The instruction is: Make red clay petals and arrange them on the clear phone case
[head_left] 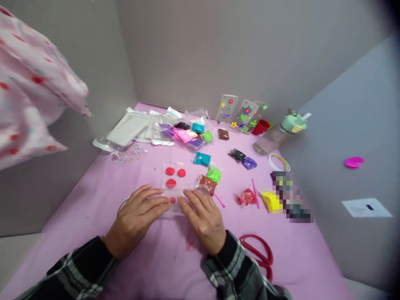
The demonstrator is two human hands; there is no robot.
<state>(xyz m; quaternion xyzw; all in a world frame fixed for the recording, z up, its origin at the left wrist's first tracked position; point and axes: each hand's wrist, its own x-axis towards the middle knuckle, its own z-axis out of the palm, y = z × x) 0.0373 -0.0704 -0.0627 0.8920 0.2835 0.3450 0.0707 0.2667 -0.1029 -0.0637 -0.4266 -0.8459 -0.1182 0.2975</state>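
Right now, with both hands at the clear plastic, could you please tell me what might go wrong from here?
The left hand has its fingertips right by the small red clay piece, so a slip could dent or smear it. The three red clay discs sit close together and might merge if pressed wider. The red scissor handles lie beside the right sleeve, which could knock them.

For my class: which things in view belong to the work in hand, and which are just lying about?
In the work:
- clear plastic, at the fingertips of left hand and right hand
- red dabs
- red packet, probably: same colour

Lying about, it seems:
- scissors
- bottle
- tape roll
- gems
- yellow packet
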